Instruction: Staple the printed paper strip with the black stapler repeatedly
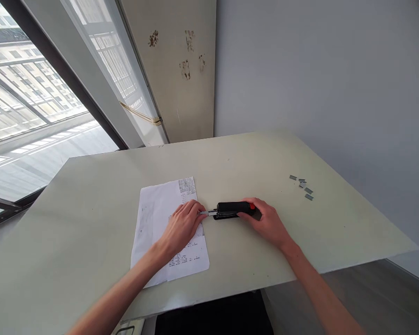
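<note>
A black stapler (231, 210) with a red rear part lies on its side on the pale table (91, 195), its metal tip pointing left. My right hand (268, 222) grips its rear end. My left hand (182, 225) rests on white printed sheets (153, 218), fingertips pinched at the stapler's silver tip by the paper's right edge.
Several small grey staple strips (303, 184) lie on the table at the right, well beyond the stapler. A window (28, 93) runs along the left, a grey wall stands behind and to the right. The table's near edge is just below my forearms.
</note>
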`<state>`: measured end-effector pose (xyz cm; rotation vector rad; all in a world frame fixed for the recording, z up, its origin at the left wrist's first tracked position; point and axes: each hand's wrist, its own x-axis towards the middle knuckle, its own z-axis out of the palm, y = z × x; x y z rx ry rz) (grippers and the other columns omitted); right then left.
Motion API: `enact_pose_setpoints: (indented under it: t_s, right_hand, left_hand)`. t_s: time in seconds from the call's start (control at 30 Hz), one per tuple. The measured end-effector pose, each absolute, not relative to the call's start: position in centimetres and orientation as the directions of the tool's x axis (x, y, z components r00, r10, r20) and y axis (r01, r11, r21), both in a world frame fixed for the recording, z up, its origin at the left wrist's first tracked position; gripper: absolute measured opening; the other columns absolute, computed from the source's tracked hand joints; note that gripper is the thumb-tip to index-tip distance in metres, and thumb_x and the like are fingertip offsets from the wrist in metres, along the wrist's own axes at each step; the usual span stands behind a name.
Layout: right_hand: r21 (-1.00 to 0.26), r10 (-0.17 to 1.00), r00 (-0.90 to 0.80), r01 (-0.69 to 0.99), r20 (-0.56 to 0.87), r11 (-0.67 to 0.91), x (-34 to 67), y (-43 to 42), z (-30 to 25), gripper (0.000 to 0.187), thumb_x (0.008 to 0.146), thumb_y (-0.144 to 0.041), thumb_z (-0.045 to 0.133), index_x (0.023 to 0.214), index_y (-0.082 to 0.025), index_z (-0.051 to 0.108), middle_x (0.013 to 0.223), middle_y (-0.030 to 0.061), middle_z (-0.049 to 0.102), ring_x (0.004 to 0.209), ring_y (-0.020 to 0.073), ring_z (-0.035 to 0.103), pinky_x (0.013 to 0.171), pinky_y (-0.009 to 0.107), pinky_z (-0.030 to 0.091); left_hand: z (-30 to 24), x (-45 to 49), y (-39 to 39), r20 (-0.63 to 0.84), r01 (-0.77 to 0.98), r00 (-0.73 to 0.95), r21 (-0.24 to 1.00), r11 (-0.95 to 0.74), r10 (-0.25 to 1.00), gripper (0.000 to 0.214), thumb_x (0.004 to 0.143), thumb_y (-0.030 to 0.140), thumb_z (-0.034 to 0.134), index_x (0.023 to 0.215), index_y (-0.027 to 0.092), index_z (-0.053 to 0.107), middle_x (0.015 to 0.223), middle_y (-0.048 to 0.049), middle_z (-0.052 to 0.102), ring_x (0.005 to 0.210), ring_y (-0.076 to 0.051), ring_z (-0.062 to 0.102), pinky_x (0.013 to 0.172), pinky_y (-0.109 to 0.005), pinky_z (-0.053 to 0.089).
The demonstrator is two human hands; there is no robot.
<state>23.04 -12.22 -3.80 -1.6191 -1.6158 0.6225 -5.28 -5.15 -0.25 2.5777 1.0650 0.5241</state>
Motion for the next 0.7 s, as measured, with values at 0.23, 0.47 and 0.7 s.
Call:
enact_pose_setpoints:
  t_s: [0.23,0.47,0.7]
  right_hand:
    - [-0.800,0.986,0.080,0.596,0.148,0.071,23.1,-12.2,-3.9,0.037,0.097,-0.059,0.063,0.120,-0.030,0.067,0.115,0.0060,0.075,0.101,0.0270,0.066,0.090,0.042,0.054]
    - [-0.798,0.989,0.062,0.598,0.136,0.073,23.2,-12.2,-3.5,0.038,0.095,-0.061,0.064,0.120,-0.032,0.068,0.117,0.0055,0.075,0.105,0.0278,0.067,0.093,0.043,0.054]
    - [-0.811,0.995,-0.051,0.576,0.090,0.103,23.5,-12.2,-3.1,0.033,0.094,-0.060,0.067,0.112,-0.033,0.070,0.108,0.0027,0.076,0.102,0.0275,0.065,0.089,0.041,0.055]
  left_hand:
    - [-0.5,-6.1,-4.6,0.221,0.567,0.693,0.421,-0.708,0.686,0.024,0.110,0.041,0.047,0.117,0.025,0.063,0.114,-0.0064,0.070,0.097,-0.023,0.067,0.086,-0.041,0.053]
    - [-0.5,-8.3,-2.0,0.142,0.386,0.785,0.648,-0.656,0.602,0.024,0.100,0.049,0.064,0.101,0.028,0.077,0.097,-0.0029,0.077,0.095,-0.023,0.070,0.091,-0.040,0.054]
    - [-0.3,-4.2,-0.7,0.195,0.175,0.902,0.651,-0.739,0.386,0.026,0.097,0.051,0.069,0.090,0.027,0.077,0.084,-0.0013,0.075,0.084,-0.020,0.067,0.085,-0.035,0.051]
